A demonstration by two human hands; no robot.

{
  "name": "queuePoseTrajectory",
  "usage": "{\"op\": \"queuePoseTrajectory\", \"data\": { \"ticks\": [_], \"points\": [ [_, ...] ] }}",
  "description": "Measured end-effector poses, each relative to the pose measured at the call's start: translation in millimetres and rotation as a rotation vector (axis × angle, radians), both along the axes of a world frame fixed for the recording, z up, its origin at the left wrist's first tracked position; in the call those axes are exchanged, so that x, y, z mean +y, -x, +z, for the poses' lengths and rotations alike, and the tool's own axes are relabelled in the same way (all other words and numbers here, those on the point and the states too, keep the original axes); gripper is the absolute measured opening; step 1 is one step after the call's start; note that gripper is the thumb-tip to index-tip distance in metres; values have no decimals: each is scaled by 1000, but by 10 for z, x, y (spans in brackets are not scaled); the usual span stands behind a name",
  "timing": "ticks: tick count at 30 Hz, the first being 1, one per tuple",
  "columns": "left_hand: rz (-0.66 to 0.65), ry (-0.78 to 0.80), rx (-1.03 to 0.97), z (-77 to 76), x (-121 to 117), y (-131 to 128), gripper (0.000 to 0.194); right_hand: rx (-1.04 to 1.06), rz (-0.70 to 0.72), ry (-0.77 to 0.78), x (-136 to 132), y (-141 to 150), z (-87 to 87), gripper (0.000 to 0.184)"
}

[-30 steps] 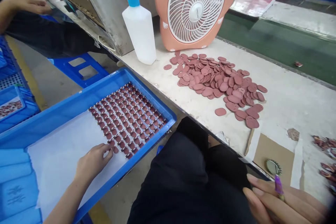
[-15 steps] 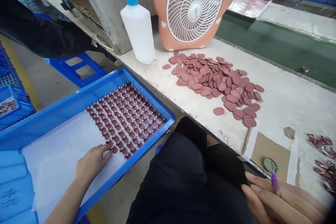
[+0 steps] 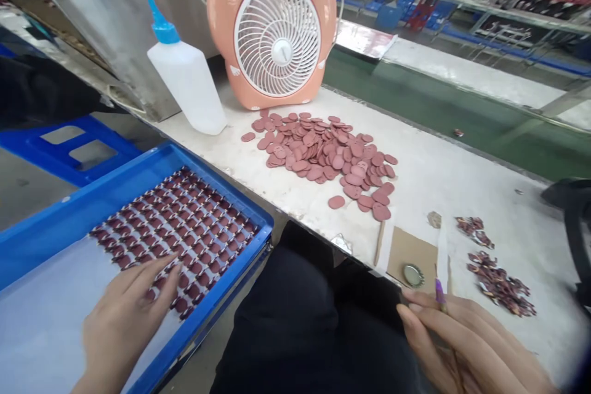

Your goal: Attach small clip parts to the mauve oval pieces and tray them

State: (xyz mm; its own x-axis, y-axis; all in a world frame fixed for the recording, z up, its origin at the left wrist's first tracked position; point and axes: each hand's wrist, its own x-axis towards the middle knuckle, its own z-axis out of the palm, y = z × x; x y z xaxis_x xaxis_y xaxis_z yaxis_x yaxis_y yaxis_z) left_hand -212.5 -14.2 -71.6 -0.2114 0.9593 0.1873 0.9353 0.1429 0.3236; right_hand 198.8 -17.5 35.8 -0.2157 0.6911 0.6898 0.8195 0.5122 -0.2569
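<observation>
My left hand (image 3: 127,311) reaches over the blue tray (image 3: 263,231), fingers stretched out and thumb apart, with nothing visible between them. Beneath its fingertips lie rows of small reddish-brown oval pieces (image 3: 198,246), each with a dark-and-white bit at one end, set on white paper (image 3: 41,326). My right hand (image 3: 480,338) is closed around a thin stick-like tool (image 3: 440,291) with a purple section near its upper end; its kind is unclear. Just beyond the right fingertips, a bottle cap (image 3: 413,275) lies upturned on a piece of cardboard (image 3: 410,247).
A heap of loose reddish-brown ovals (image 3: 323,151) covers the middle of the white bench (image 3: 438,166). Behind it stand an orange fan (image 3: 279,43) and a white squeeze bottle (image 3: 189,86). Small dark bits (image 3: 501,283) lie in piles at right. A blue stool (image 3: 69,141) stands beyond the tray.
The view has swung to the right and up. My left hand has come away from the piece at the row's end, its fingers now spread. My right hand still holds the stick-like tool.
</observation>
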Motion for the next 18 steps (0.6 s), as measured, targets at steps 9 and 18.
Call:
{"op": "queuePoseTrajectory", "data": {
  "ticks": [9,18],
  "points": [
    [-1031,-215,-105,535,1232,-1932,59,-67,18,-54,-112,-211,-123,19],
    [-756,-239,-580,575,701,-2059,19,263,-27,145,-4,-45,-197,10]
  ]
}}
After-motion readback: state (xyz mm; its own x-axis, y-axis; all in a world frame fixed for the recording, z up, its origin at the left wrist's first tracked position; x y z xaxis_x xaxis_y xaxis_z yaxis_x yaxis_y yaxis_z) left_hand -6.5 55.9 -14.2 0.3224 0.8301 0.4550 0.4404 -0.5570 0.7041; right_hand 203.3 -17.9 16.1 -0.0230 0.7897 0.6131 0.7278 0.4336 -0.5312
